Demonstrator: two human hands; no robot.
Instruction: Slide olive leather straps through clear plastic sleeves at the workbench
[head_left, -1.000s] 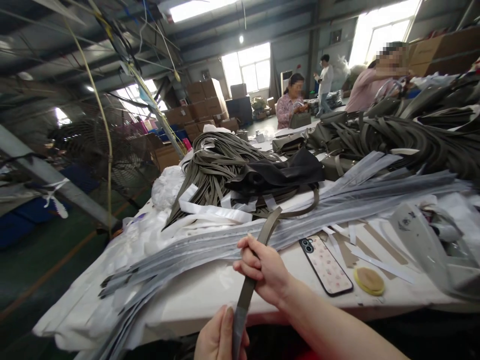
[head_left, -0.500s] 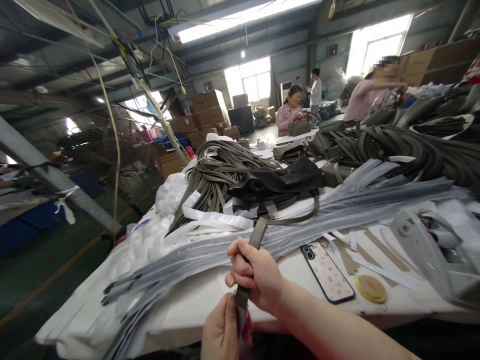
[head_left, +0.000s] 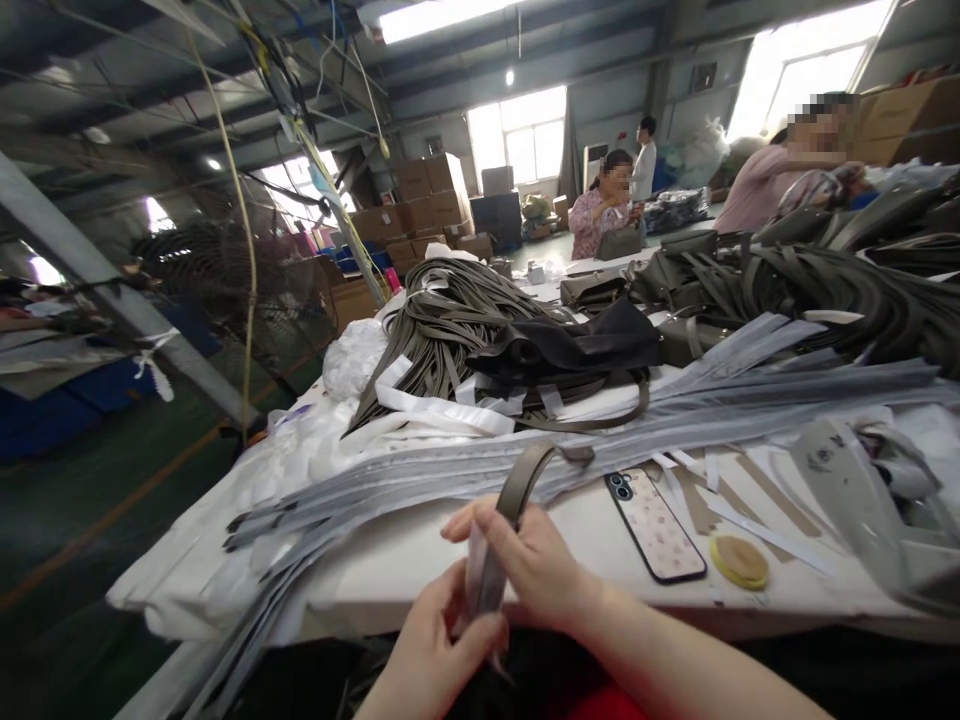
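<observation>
An olive-grey strap (head_left: pixel 521 477) rises from between my hands and curves over to the right, its far end resting above the grey strips. My right hand (head_left: pixel 541 565) is closed round the strap at the table's near edge. Lower down, my left hand (head_left: pixel 442 635) pinches a paler, shiny grey section (head_left: pixel 487 580) that runs below the right hand. Whether this section is part of the strap or a cover on it, I cannot tell. Just beyond my hands lie long grey strips (head_left: pixel 420 470) across the white-covered table (head_left: pixel 375 575).
Right of my hands lie a phone (head_left: pixel 660 525), a yellow-edged roll (head_left: pixel 739 562) and a grey-white device (head_left: pixel 847 500). Farther back are a bundle of olive straps (head_left: pixel 450 310), black material (head_left: pixel 570 345) and several bags (head_left: pixel 690 335). Two people (head_left: pixel 600 210) (head_left: pixel 780 180) work across the table.
My right hand has shifted slightly right and down along the strap. The strap's upper part now arches to the right, and more of the pale section shows between my hands. The view has shifted slightly.
</observation>
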